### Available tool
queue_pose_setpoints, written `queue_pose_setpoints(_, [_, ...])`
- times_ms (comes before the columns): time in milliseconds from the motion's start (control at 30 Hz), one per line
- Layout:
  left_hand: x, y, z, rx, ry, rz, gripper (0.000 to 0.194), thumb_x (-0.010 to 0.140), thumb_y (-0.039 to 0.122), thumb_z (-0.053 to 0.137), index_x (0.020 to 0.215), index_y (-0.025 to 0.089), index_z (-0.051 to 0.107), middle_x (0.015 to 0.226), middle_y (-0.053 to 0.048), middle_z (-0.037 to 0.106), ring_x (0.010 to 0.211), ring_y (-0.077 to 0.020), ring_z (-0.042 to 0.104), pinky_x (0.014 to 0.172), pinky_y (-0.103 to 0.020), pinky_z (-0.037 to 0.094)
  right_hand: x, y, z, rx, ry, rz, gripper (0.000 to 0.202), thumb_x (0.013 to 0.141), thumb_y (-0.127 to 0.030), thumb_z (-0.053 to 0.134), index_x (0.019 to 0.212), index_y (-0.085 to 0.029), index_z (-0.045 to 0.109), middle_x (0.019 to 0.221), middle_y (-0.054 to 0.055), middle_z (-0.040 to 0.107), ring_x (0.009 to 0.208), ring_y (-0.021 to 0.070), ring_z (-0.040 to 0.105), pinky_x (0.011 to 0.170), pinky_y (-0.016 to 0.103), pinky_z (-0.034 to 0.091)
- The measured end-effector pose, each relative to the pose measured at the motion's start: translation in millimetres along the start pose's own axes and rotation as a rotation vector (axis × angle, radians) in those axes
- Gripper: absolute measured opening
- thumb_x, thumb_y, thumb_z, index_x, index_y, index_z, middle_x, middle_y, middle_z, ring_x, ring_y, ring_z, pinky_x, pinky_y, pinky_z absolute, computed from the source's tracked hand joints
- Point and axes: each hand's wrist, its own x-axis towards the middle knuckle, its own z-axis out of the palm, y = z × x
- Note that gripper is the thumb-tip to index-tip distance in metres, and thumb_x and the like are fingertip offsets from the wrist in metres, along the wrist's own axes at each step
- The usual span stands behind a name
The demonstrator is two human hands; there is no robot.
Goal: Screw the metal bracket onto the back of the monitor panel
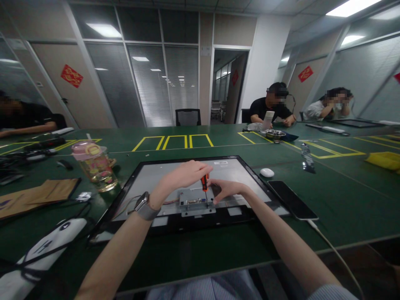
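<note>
A flat display panel (237, 171) with a black frame lies back side up on the green table. On its near part sits a small metal box (187, 196) with connector ports. An orange and black screwdriver (205, 183) stands almost upright, its tip down at the box's right front corner. My left hand (187, 174), a watch on its wrist, is closed over the top of the screwdriver's handle. Just right of the shaft, my right hand (227, 189) has its thumb and fingers apart, close to the box's right side. The screw under the tip is too small to see.
A phone (292, 199) on a cable and a white case (267, 172) lie to the right. At left are a drink cup (96, 166), a paper bag (40, 196) and a white device (53, 246) with black cables. Other people sit across the table.
</note>
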Motion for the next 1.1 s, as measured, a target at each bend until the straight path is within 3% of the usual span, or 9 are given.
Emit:
queue_pose_setpoints(133, [0,0,1.2,0.01,0.009,0.125,0.041,0.093,0.028,0.021,0.081,0.016,0.058,0.085,-0.006,0.06,0.079,-0.0159,0.053,0.074,-0.029,0.039,0,1,0,-0.001,0.001,0.027,0.066,0.056,-0.043,0.082,0.108,-0.019,0.05,0.123,0.008,0.049,0.121,0.0286,0.041,0.102,0.041,0.032])
queue_pose_setpoints(233, [-1,6,0.9,-0.039,0.002,0.063,0.037,0.093,0.03,0.024,0.088,0.017,0.057,0.082,-0.003,0.061,0.074,-0.0151,0.054,0.069,-0.028,0.039,0,2,0,-0.011,0.002,0.041,0.065,0.056,-0.045,0.082,0.107,-0.019,0.052,0.125,0.007,0.049,0.121,0.029,0.041,0.102,0.041,0.033])
queue_pose_setpoints(367, [0,12,2.2,0.093,0.065,-0.026,0.04,0.095,0.041,0.024,0.089,0.019,0.056,0.078,-0.003,0.061,0.07,-0.016,0.054,0.065,-0.028,0.038,0,2,0,-0.012,0.003,0.032,0.066,0.055,-0.048,0.081,0.108,-0.019,0.054,0.126,0.008,0.05,0.119,0.0306,0.043,0.101,0.043,0.033])
queue_pose_setpoints(467, [0,9,3.7,0.199,0.076,-0.092,0.039,0.094,0.04,0.024,0.085,0.019,0.056,0.08,-0.004,0.061,0.072,-0.0177,0.055,0.065,-0.029,0.039,1,2,1,0.029,0.006,0.012,0.069,0.054,-0.049,0.082,0.109,-0.019,0.053,0.126,0.008,0.049,0.12,0.031,0.043,0.101,0.043,0.033])
queue_pose_setpoints(600, [-1,4,2.6,0.14,0.072,-0.019,0.036,0.093,0.028,0.022,0.083,0.017,0.055,0.089,-0.005,0.061,0.079,-0.0157,0.055,0.068,-0.027,0.039,1,2,2,0.04,0.001,0.001,0.07,0.053,-0.047,0.083,0.11,-0.019,0.053,0.127,0.008,0.048,0.123,0.0302,0.04,0.103,0.042,0.031])
queue_pose_setpoints(867, [-1,7,-1.2,0.208,0.036,-0.076,0.041,0.094,0.041,0.026,0.08,0.018,0.059,0.079,-0.003,0.064,0.072,-0.0163,0.056,0.062,-0.028,0.036,0,0,1,0.066,-0.015,-0.001,0.068,0.054,-0.047,0.083,0.108,-0.021,0.052,0.132,0.008,0.045,0.128,0.0288,0.036,0.107,0.043,0.027])
queue_pose_setpoints(1100, [-6,7,-2.8,0.246,0.018,-0.055,0.037,0.093,0.029,0.022,0.089,0.018,0.057,0.09,-0.005,0.064,0.078,-0.0166,0.057,0.065,-0.028,0.038,0,-2,1,0.033,-0.012,-0.005,0.067,0.055,-0.048,0.082,0.108,-0.021,0.052,0.133,0.008,0.044,0.127,0.029,0.037,0.108,0.042,0.026])
